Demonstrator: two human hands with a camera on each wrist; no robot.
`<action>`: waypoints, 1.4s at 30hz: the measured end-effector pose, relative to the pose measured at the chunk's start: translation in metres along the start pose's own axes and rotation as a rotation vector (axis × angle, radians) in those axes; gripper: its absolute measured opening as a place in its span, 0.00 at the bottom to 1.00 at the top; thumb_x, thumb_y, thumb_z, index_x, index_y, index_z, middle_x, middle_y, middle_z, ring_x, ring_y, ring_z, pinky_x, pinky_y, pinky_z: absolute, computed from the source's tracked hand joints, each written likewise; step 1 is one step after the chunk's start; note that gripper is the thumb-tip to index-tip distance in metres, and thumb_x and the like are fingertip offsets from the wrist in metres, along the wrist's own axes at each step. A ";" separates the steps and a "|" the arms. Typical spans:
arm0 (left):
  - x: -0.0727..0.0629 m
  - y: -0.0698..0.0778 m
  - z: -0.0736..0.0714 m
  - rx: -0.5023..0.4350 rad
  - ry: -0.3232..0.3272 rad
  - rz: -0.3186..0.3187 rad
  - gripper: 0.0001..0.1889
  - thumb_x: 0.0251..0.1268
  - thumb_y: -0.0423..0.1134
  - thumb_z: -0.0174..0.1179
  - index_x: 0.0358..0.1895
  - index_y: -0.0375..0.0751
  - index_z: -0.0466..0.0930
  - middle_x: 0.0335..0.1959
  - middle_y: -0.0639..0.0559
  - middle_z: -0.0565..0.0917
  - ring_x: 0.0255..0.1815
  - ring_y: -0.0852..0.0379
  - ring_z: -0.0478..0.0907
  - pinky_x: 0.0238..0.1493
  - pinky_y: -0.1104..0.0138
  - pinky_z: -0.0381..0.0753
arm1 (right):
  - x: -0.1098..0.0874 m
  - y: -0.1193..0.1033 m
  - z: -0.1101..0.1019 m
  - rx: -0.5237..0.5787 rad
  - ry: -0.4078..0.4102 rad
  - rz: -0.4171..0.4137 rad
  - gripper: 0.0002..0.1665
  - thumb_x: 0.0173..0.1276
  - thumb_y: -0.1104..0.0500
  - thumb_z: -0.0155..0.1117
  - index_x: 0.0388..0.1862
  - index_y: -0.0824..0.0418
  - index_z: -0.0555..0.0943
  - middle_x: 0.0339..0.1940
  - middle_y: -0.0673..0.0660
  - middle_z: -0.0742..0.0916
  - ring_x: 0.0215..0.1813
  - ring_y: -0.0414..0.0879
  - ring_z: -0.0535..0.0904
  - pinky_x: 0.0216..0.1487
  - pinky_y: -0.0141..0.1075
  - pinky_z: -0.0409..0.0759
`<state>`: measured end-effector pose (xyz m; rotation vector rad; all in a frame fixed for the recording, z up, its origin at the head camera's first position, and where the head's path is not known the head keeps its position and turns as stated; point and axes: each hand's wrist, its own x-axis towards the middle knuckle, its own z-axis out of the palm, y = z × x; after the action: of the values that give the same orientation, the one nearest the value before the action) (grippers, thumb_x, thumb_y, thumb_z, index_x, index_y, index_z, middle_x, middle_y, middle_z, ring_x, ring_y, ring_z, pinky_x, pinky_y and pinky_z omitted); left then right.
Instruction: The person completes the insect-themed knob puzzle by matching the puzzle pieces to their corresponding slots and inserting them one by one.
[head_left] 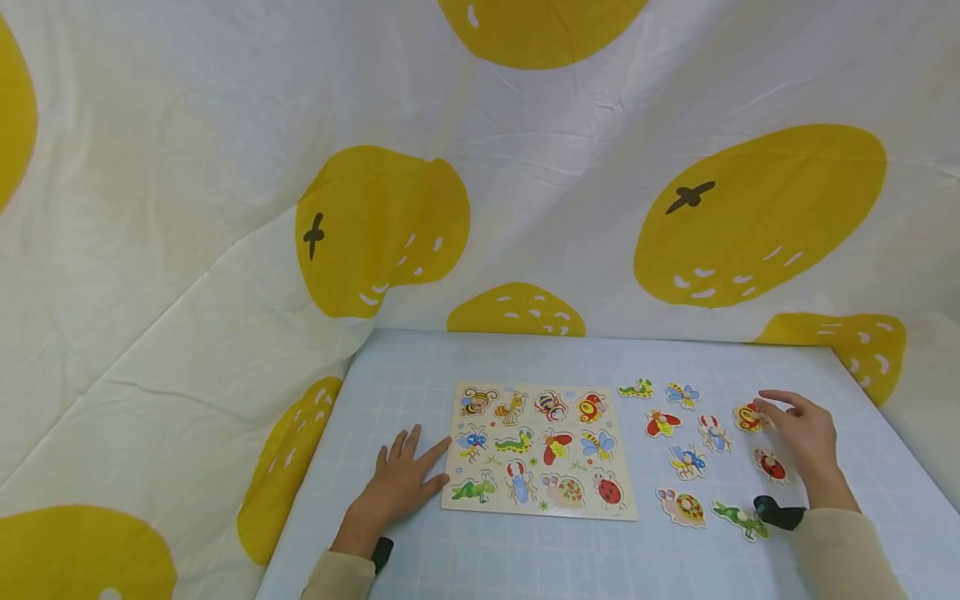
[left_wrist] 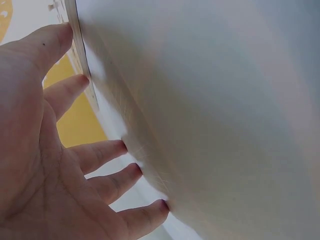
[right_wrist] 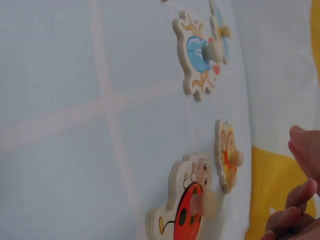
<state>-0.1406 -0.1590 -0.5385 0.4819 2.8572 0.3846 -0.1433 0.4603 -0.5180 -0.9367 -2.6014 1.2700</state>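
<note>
A wooden puzzle board [head_left: 536, 510] printed with insects lies flat on the table. My left hand [head_left: 401, 483] rests at its left side, fingers spread; the left wrist view shows the thumb and index finger [left_wrist: 70, 92] touching the board's edge. To the right of the board, my right hand [head_left: 806, 437] hovers over a red and yellow butterfly piece [right_wrist: 227, 155]. Its fingers hold nothing and look apart from the piece's wooden knob. Just below lies a ladybug piece [head_left: 770, 467], also knobbed. A stag beetle piece [head_left: 715, 434] is left of the butterfly.
More loose pieces lie right of the board: a caterpillar [head_left: 636, 389], a blue-winged insect [head_left: 682, 396], a red-winged bug [head_left: 662, 423], a mosquito [head_left: 687, 462], a snail [head_left: 682, 508] and a grasshopper [head_left: 738, 521]. A fruit-printed curtain [head_left: 540, 233] borders the table's back and left.
</note>
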 end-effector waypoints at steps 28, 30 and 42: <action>-0.001 0.001 -0.001 -0.014 0.000 -0.010 0.32 0.70 0.60 0.58 0.76 0.62 0.65 0.78 0.34 0.54 0.77 0.30 0.47 0.70 0.32 0.47 | 0.025 0.019 0.012 -0.012 -0.107 0.256 0.36 0.73 0.43 0.62 0.70 0.66 0.72 0.75 0.76 0.59 0.71 0.72 0.53 0.66 0.65 0.62; -0.001 0.001 -0.001 -0.015 -0.001 -0.011 0.32 0.70 0.60 0.58 0.76 0.62 0.65 0.78 0.34 0.54 0.77 0.30 0.47 0.70 0.32 0.47 | 0.027 0.020 0.012 -0.013 -0.107 0.265 0.37 0.72 0.42 0.62 0.70 0.65 0.71 0.75 0.76 0.59 0.71 0.72 0.53 0.66 0.65 0.62; -0.002 0.001 -0.003 -0.022 0.004 0.006 0.32 0.71 0.59 0.58 0.76 0.61 0.65 0.78 0.34 0.55 0.77 0.30 0.48 0.69 0.32 0.48 | 0.027 0.019 0.015 -0.026 -0.098 0.276 0.39 0.71 0.42 0.64 0.70 0.67 0.70 0.74 0.77 0.60 0.69 0.73 0.55 0.64 0.65 0.63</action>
<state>-0.1395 -0.1596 -0.5353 0.4856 2.8530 0.4183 -0.1612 0.4748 -0.5462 -1.3078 -2.6367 1.3772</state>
